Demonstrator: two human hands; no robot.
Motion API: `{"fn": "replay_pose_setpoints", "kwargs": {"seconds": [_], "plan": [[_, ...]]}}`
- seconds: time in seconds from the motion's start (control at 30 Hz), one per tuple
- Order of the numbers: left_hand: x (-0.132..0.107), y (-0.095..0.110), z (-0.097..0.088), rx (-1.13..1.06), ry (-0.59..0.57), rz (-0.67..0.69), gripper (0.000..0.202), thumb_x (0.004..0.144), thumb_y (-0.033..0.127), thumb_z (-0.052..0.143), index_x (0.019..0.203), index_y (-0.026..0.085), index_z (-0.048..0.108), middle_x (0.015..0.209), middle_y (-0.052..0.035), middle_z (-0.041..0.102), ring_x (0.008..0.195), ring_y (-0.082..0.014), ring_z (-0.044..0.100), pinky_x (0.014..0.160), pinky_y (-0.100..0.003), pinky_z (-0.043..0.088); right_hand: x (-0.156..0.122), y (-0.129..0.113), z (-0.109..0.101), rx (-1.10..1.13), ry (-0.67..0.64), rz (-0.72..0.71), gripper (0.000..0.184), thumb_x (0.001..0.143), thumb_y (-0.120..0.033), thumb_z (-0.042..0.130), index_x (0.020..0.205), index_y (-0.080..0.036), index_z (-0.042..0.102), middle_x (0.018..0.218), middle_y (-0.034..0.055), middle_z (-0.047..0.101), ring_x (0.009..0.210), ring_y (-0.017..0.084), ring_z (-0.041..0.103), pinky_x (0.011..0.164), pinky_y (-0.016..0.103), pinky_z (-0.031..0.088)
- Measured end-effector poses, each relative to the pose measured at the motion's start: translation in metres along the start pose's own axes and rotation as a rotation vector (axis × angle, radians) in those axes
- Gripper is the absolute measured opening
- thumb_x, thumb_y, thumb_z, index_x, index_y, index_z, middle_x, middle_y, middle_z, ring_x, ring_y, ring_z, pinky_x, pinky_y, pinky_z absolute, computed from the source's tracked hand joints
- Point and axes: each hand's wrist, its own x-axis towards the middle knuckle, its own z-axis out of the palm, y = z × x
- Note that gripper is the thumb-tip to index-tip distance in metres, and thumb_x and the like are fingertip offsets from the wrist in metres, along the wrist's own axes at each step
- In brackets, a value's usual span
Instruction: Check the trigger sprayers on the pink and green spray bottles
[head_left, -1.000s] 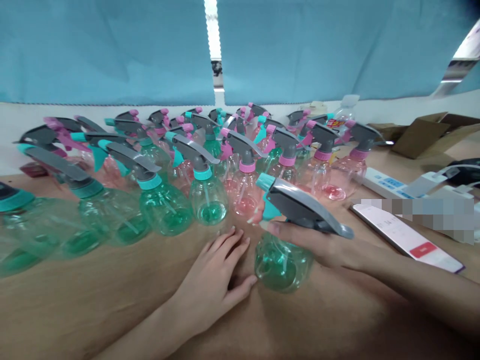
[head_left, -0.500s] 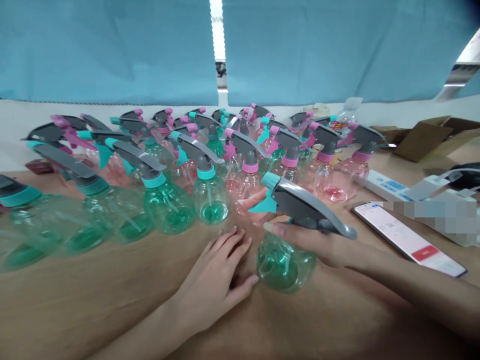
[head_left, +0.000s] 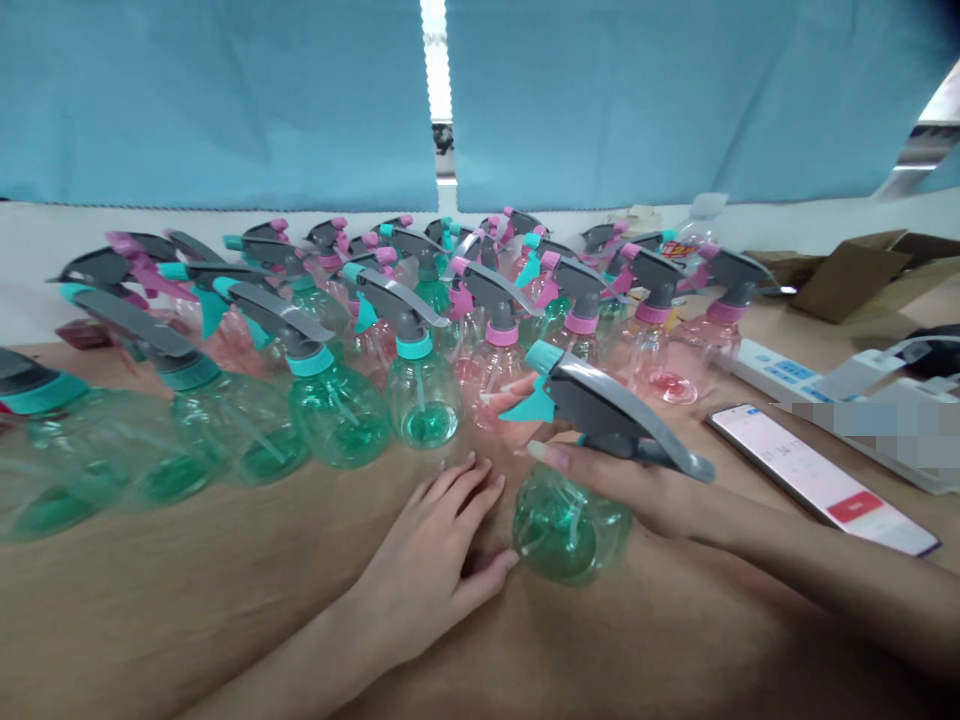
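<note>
Right hand (head_left: pixel 626 485) grips a green spray bottle (head_left: pixel 566 540), hiding its neck; left hand (head_left: pixel 420 560) lies loosely spread; other bottles (head_left: pixel 424 405) crowd behind, the leftmost cut off.

We see glossy, see-through plastic in the spray bottle (head_left: pixel 566 540) right of centre and smooth plastic in its head (head_left: pixel 615 405). Matt, wood-like table (head_left: pixel 225 610) fills the bottom; dull cardboard box (head_left: pixel 847 280), right; cloth (head_left: pixel 225 100) above.
</note>
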Motion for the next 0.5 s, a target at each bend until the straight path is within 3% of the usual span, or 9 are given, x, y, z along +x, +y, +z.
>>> {"fn": "replay_pose_setpoints", "kwargs": {"seconds": [0.2,0.5], "plan": [[-0.0008,0.0007,-0.0001,0.006,-0.004,0.001,0.054,0.091,0.041,0.057,0.137,0.014,0.046,0.142,-0.0146,0.048,0.133,-0.0318,0.038,0.104,-0.05,0.037,-0.0027,0.0034,-0.0006,0.122,-0.037,0.044,0.003,0.081,-0.02,0.06,0.08,-0.023,0.061,0.063,-0.0039,0.057,0.065,0.013,0.056,0.064,0.026,0.049],[-0.0015,0.0008,-0.0006,-0.012,0.018,0.004,0.054,0.09,0.041,0.058,0.136,0.015,0.047,0.141,-0.0148,0.048,0.132,-0.0326,0.04,0.103,-0.05,0.038,-0.002,-0.0008,-0.0015,0.048,-0.027,0.048,0.006,0.08,-0.023,0.058,0.075,-0.024,0.06,0.061,-0.0046,0.057,0.062,0.013,0.057,0.065,0.028,0.05]]}}
